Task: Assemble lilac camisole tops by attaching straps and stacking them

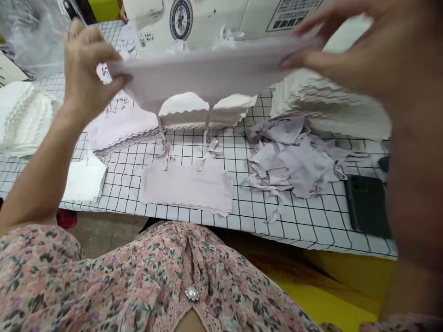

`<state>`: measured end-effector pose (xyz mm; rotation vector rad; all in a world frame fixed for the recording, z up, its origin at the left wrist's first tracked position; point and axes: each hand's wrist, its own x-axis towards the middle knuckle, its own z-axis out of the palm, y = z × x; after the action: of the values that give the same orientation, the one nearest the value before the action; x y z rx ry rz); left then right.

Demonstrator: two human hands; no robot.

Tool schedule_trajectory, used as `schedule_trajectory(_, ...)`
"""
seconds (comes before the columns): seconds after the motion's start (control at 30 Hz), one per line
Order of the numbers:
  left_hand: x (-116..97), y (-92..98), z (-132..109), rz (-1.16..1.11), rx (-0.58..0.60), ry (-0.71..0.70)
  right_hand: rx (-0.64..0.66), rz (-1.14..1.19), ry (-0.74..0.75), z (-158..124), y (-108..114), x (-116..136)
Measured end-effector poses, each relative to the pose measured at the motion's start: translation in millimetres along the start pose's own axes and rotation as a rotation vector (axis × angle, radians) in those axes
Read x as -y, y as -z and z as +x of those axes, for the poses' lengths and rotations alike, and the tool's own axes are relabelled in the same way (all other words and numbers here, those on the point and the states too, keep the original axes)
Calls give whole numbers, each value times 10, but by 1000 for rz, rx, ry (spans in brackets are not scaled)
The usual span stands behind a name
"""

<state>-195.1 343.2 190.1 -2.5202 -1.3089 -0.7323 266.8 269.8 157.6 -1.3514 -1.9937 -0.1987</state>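
Observation:
I hold a pale lilac fabric piece (207, 76) stretched level above the table, two thin tie straps (165, 143) dangling from its lower edge. My left hand (86, 69) pinches its left end; my right hand (349, 50) pinches its right end between thumb and fingers. Below it, a folded lilac piece with a scalloped edge (187, 186) lies flat near the table's front edge. A white scalloped piece (204, 110) lies just behind it.
The table has a white cloth with a black grid (304, 221). A heap of lilac scraps (297, 159) lies right of centre, white scalloped stacks at right (332, 108) and left (24, 120), a dark phone (367, 205) at right, a cardboard box (214, 18) behind.

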Motion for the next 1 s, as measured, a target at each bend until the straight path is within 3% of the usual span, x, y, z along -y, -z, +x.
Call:
schedule_trajectory(0.07, -154, -212, -496, -129, -19, -33, 74, -59, 37, -409, -205, 132)
schedule_trajectory(0.13, -367, -454, -1063, -294, 57, -4, 119, 18, 118, -875, -451, 257)
schedule_trajectory(0.2, -562, -672, -1573, -380, 146, 39, 120, 80, 106, -1323, -676, 351)
schedule_trajectory(0.27, -694, -821, -1941, -389, 187, 94, 172, 91, 63, -1686, -823, 418)
schedule_trajectory(0.33, -767, -880, -2161, -385, 173, 104, 205, 79, 23, -1934, -871, 479)
schedule_trajectory(0.6, -924, -766, -2616, -424, 133, 87, 183, 60, 17, -2503, -717, 792)
schedule_trajectory(0.8, -1117, -842, -2822, -357, 255, 103, 319, 83, 104, -2798, -767, 1026)
schedule_trajectory(0.93, -1378, -908, -2801, -361, 289, 57, 513, 20, 114, -2863, -893, 1214)
schedule_trajectory(1.0, -1365, -953, -2707, -423, 269, 63, 562, -1, 132, -2880, -936, 1247)
